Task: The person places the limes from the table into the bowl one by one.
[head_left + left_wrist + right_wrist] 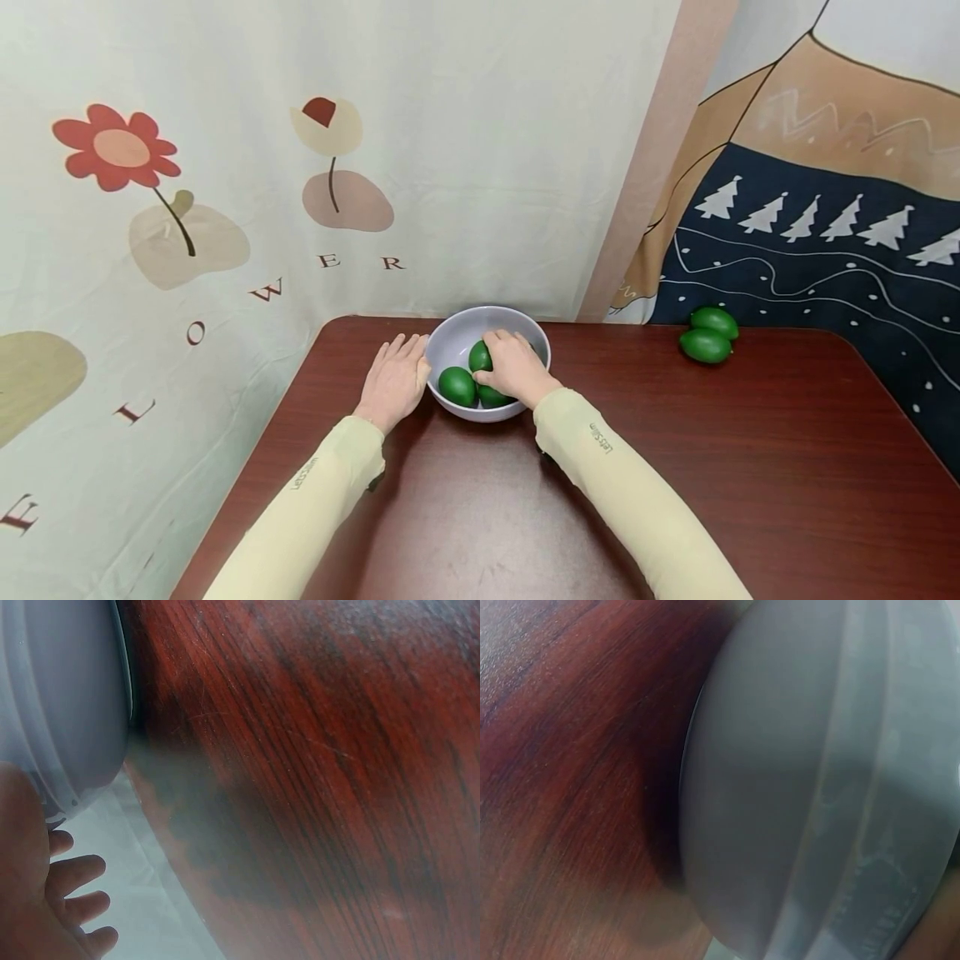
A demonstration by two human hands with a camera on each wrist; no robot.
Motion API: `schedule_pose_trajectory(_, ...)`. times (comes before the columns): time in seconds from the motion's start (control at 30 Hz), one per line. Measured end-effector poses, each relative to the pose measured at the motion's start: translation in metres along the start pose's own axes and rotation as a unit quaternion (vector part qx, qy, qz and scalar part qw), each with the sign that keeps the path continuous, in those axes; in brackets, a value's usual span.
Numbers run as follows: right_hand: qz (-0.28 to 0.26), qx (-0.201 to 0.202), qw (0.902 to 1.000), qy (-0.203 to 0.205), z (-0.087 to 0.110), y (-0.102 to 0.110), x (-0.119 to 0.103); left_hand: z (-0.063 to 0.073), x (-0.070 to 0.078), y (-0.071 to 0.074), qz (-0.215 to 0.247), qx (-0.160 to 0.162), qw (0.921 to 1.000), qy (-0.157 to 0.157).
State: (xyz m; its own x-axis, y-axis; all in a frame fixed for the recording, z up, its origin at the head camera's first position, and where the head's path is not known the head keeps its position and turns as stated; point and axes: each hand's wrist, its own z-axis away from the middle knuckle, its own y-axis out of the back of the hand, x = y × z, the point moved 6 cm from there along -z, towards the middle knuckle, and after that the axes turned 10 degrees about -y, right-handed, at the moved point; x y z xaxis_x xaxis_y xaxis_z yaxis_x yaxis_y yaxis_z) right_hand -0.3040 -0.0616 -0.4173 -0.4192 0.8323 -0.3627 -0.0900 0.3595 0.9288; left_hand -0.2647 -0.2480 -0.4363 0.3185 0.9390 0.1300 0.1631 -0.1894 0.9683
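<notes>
A pale lilac bowl [487, 317] stands near the table's back edge with several green limes [457, 387] in it. My right hand [516, 367] reaches down into the bowl, fingers and thumb bent round a lime [480, 357] and covering part of the fruit. Against the bowl's left side rests my left hand [395, 375], its fingers stretched forward and its thumb side at the rim. In the left wrist view, the left hand [30, 877] shows beside the bowl's outer wall [67, 690]. The bowl's outside [757, 772] fills much of the right wrist view.
Two more limes [708, 335] lie together at the table's back right. The reddish-brown wooden table [465, 517] meets a printed curtain [480, 167] along its back and left edges. A dark cloth with white trees [810, 250] hangs behind the right side.
</notes>
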Motion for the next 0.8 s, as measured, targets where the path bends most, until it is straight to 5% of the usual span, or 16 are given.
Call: schedule_pose_trajectory(0.8,0.032,-0.036,0.9986,-0.024,-0.0062,-0.0099,0.0006,0.0003,0.0004,0.0007,0.0,0.007,1.0,-0.001)
